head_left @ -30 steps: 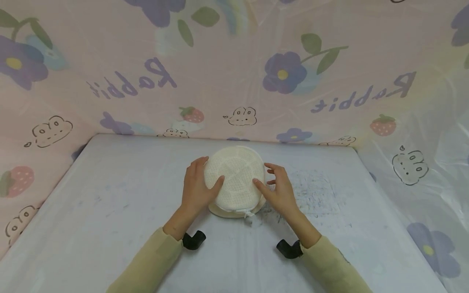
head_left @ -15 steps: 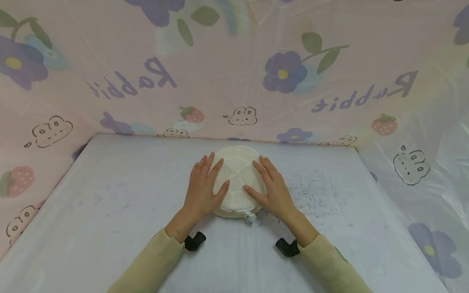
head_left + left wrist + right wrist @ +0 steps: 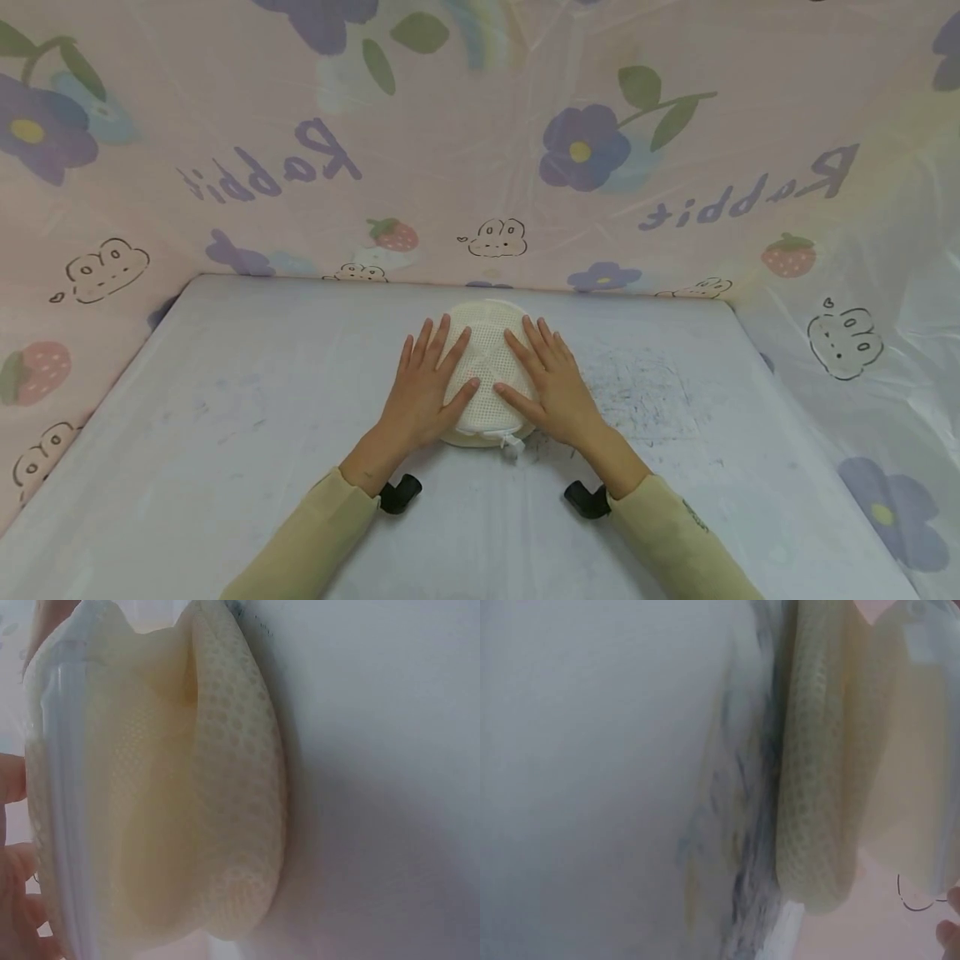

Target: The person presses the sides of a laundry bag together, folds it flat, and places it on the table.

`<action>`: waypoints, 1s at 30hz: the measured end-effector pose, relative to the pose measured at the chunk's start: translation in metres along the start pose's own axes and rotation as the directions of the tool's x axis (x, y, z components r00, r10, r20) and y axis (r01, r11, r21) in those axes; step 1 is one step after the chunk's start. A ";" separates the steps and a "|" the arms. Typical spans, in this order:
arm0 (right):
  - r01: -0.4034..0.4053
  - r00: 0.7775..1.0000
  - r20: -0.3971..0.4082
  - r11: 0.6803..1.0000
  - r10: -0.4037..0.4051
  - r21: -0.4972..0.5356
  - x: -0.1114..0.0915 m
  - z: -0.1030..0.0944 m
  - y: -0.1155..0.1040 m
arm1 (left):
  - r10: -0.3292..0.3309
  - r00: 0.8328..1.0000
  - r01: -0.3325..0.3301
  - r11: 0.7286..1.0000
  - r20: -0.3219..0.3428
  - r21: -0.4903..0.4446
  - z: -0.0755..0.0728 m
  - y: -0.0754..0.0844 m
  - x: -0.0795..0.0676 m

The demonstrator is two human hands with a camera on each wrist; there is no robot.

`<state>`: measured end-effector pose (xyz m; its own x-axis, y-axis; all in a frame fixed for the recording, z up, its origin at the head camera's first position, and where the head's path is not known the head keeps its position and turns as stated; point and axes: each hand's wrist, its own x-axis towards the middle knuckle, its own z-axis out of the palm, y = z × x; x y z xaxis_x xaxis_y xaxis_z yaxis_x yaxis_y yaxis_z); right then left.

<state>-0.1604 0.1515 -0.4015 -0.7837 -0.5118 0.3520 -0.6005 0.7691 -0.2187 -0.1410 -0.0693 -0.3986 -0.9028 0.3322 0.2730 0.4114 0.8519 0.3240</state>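
We see left grip (image 3: pixel 422 393) and right grip (image 3: pixel 557 392) spread wide across the bag (image 3: pixel 487 360) on the counter (image 3: pixel 300 358). We judge it light, soft, easily squashed, best held by its sides.

"Where does the round cream mesh bag (image 3: pixel 487 408) lie?"

"On the flat white tabletop (image 3: pixel 300 375), before the pink flower-printed plastic sheet (image 3: pixel 450 167)."

"What is on it?"

"The bare left hand (image 3: pixel 422 400) on its left side, the bare right hand (image 3: pixel 558 396) on its right; a small white tab (image 3: pixel 513 442) is at its near edge."
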 end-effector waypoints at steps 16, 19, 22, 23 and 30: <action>-0.045 0.988 0.149 0.999 0.047 -0.015 0.000 0.004 0.000 | 0.025 0.998 -0.024 1.000 0.060 -0.017 0.010 -0.002 -0.001; -0.055 0.985 0.165 0.998 0.056 -0.009 -0.001 0.005 0.000 | 0.025 0.997 -0.023 0.999 0.079 -0.023 0.011 -0.002 -0.001; -0.062 0.981 0.183 0.998 0.063 -0.010 -0.002 0.007 0.001 | 0.035 0.995 -0.033 0.999 0.092 -0.025 0.012 -0.003 0.000; -0.064 0.980 0.190 0.998 0.065 -0.012 -0.002 0.007 0.001 | 0.035 0.994 -0.032 0.999 0.103 -0.025 0.013 -0.003 -0.001; -0.089 0.964 0.253 0.996 0.088 -0.008 -0.004 0.008 0.002 | 0.031 0.987 -0.027 0.999 0.157 -0.031 0.017 -0.004 -0.002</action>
<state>-0.1596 0.1519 -0.4109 -0.8481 -0.5221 0.0901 -0.5272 0.8145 -0.2422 -0.1431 -0.0669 -0.4155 -0.8980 0.4180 0.1372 0.4389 0.8300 0.3443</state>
